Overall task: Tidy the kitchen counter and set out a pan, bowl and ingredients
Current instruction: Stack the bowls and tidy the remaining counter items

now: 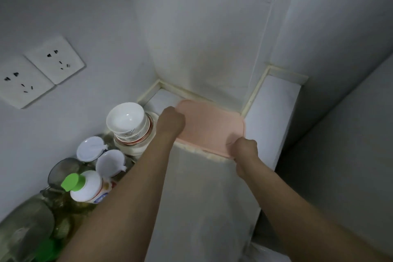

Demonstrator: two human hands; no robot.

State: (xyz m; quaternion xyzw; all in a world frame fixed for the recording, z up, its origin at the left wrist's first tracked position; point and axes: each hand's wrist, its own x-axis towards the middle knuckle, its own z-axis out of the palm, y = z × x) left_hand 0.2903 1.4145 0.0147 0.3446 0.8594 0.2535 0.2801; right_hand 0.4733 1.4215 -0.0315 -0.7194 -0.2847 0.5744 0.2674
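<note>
Both hands, left hand [170, 122] and right hand [244, 151], grip a flat pink plastic cutting board [212, 127] at the white counter's [270, 112] back corner

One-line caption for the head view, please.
Both hands, left hand and right hand, grip a pink cutting board at the counter corner.

Your left side is crowded: stacked bowls [127, 122], jars [100, 155], green-capped bottle [85, 187]. Walls box the corner. Bare bench [270, 112] to your right.
</note>
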